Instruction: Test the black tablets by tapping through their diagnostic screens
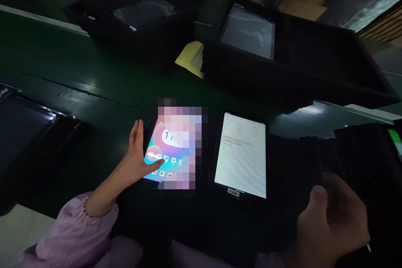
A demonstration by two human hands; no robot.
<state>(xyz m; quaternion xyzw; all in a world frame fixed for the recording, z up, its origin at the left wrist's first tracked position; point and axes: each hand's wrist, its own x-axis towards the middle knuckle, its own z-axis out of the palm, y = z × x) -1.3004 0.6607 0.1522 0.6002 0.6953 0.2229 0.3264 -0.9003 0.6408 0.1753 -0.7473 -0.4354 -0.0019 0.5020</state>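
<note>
A lit tablet [155, 144] with a colourful home screen and a clock lies on the dark work surface, its right part covered by pixelation. My left hand [138, 155] is at its left edge, fingers stretched upward and the thumb spread out over the app icons. To its right lies a second tablet [241, 155], showing a white page with lines of text and a small label at its lower edge. My right hand [333, 217] is at the lower right, fingers curled beside dark items. Whatever it may hold is hidden in shadow.
Dark trays [298, 67] stand at the back, with a film-covered tablet [249, 31] in the right one. A yellow packet [191, 58] lies between them. More dark tablets [23, 130] rest at the left. Dark upright items [354, 146] stand at the right.
</note>
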